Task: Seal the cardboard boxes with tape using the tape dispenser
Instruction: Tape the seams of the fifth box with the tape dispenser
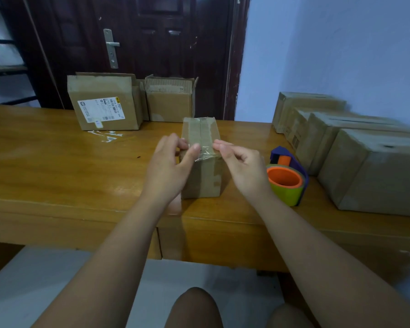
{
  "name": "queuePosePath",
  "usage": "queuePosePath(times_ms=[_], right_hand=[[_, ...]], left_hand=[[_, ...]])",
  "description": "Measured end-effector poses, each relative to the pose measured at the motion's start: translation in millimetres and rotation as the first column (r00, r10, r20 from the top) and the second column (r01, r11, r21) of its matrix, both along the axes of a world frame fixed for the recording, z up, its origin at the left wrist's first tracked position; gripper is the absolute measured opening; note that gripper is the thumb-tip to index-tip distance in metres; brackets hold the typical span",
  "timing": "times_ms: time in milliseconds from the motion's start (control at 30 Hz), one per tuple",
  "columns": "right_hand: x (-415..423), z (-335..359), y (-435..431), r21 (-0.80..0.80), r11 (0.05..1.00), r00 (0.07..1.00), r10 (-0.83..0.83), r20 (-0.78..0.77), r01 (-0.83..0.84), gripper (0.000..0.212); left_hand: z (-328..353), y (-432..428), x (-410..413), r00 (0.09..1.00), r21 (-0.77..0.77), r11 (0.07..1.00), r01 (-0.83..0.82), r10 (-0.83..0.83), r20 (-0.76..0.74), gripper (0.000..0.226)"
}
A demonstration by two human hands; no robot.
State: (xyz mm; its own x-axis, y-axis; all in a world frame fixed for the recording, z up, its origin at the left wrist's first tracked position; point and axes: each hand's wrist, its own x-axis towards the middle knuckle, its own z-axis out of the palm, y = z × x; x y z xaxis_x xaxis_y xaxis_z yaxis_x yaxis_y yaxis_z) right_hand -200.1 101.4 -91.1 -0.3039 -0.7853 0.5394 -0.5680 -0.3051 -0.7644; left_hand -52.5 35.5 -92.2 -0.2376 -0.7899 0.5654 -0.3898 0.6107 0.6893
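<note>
At the bottom edge of the view, the person's bare knees (194, 306) sit before a long honey-coloured wooden table (57, 176), with both forearms reaching out over its front edge.

Near the middle of the table stands a small, narrow brown cardboard box (202, 183), closed, with old tape running lengthwise along its top. Both hands meet at its near top edge. The left hand (171, 164) has its fingers curled at the box's left corner and its thumb laid on a wrinkled clear tape strip (206, 154), pinching it there. The right hand (243, 169) has its fingers curled and its fingertips pinched on the strip's right end. The strip lies across the near top edge of the box, between the two hands.

Just right of the right hand, a purple tape dispenser with a green roll and orange core (291, 183) rests on the table, held by neither hand. Beyond it, a row of closed plain cardboard boxes (376, 176) runs along the right side towards the pale blue wall (329, 55).

Farther back on the left lie a few crumpled clear tape scraps (107, 136). Behind them is a brown box with a white shipping label (104, 107), its flaps up. An open unlabelled brown box (169, 102) stands next to it. Past the table is a dark wooden door (152, 43) with a silver lever handle (111, 45).
</note>
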Motion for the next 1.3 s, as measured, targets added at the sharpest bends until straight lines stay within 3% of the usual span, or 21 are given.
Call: queuePosePath(times_ms=[67, 233, 433, 700, 833, 1033, 1100, 1167, 1233, 1300], right_hand=[[-3, 2, -1, 0.037, 0.999, 1.000, 0.019, 0.017, -0.020, 0.030], [-9, 5, 4, 0.118, 0.979, 0.982, 0.150, 0.113, -0.163, 0.034], [-10, 0, 5, 0.114, 0.980, 0.985, 0.157, 0.077, -0.165, 0.035], [-6, -5, 2, 0.070, 0.992, 0.994, 0.103, 0.028, -0.105, 0.031], [-4, -7, 6, 0.029, 0.979, 0.971, 0.195, 0.136, -0.201, 0.030], [0, -8, 8, 0.026, 0.967, 0.935, 0.237, 0.265, -0.253, 0.033], [6, -6, 9, 0.043, 0.987, 0.972, 0.141, 0.189, -0.152, 0.033], [16, -8, 12, 0.038, 0.992, 0.992, -0.116, -0.052, 0.118, 0.035], [32, -13, 20, -0.098, 0.936, 0.903, -0.352, -0.245, 0.338, 0.032], [43, -17, 29, -0.197, 0.909, 0.870, -0.410, -0.273, 0.367, 0.028]], left_hand=[[0, 2, -1, 0.999, -0.015, 1.000, -0.021, 0.022, 0.025, 0.022], [-6, 6, 15, 0.978, 0.050, 0.980, 0.194, -0.189, -0.090, 0.018], [-14, 1, 25, 0.915, 0.111, 0.917, 0.383, -0.361, -0.181, 0.018], [-16, 0, 17, 0.950, -0.024, 0.962, 0.271, -0.271, -0.156, 0.027], [-18, 2, 22, 0.953, -0.014, 0.958, 0.285, -0.285, -0.105, 0.013], [-26, 12, 11, 0.996, -0.195, 0.980, 0.028, -0.045, -0.081, 0.033], [-25, 16, 9, 0.998, -0.251, 0.967, -0.041, 0.027, -0.056, 0.036], [-24, 21, 8, 0.998, -0.295, 0.953, -0.066, 0.063, -0.021, 0.040], [-23, 27, 7, 0.994, -0.320, 0.945, -0.070, 0.094, 0.057, 0.047], [-21, 36, 7, 0.987, -0.343, 0.936, -0.084, 0.126, 0.101, 0.041]])
